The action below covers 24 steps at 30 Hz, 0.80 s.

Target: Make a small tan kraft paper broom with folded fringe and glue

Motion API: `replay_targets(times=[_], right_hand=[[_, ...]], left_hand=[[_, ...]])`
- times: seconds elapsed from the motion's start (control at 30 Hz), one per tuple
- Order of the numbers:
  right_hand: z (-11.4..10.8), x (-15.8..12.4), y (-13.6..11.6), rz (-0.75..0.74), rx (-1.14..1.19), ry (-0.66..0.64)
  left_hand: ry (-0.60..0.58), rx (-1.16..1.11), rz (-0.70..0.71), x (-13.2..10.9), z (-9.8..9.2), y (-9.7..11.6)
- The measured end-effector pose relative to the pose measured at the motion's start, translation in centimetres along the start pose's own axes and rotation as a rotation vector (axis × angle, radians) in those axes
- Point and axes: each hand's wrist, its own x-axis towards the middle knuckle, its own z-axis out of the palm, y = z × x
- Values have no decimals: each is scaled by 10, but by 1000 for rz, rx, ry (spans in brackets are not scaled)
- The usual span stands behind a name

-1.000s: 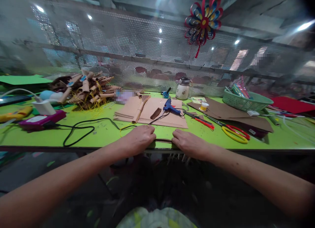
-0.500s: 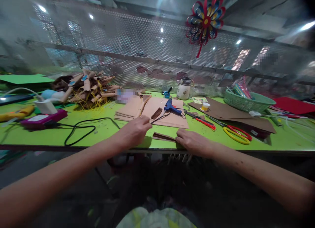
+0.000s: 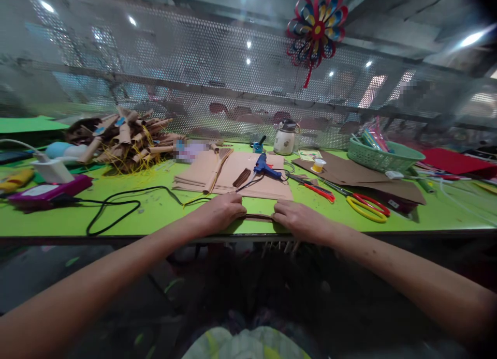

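Note:
Both my hands rest at the front edge of the green table (image 3: 155,211). My left hand (image 3: 219,215) and my right hand (image 3: 298,221) are closed on the two ends of a thin brown paper strip (image 3: 259,217) lying flat between them. Just beyond the strip lies a stack of tan paper sheets (image 3: 267,185) with a rolled paper stick (image 3: 216,171), a small brown fringed piece (image 3: 242,177) and a blue glue gun (image 3: 264,165) on it.
A black cable (image 3: 116,206) loops at left near a magenta box (image 3: 46,189). A pile of rolled paper cones (image 3: 128,139) sits back left. Red and yellow scissors (image 3: 365,206), brown card (image 3: 357,175), a green basket (image 3: 382,157) and a jar (image 3: 285,139) stand right.
My left hand, which had lifted toward the paper stack half a second ago, has come back down onto the left end of the strip. The right hand stayed on its end.

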Motion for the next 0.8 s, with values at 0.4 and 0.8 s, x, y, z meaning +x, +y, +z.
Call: replay_targets(times=[0.4, 0.8], right_hand=[[-2, -1, -2, 14, -20, -10], [-10, 3, -10, -75, -169, -78]], left_hand=[[-170, 177, 73, -3, -12, 11], [-176, 246, 32, -4, -9, 14]])
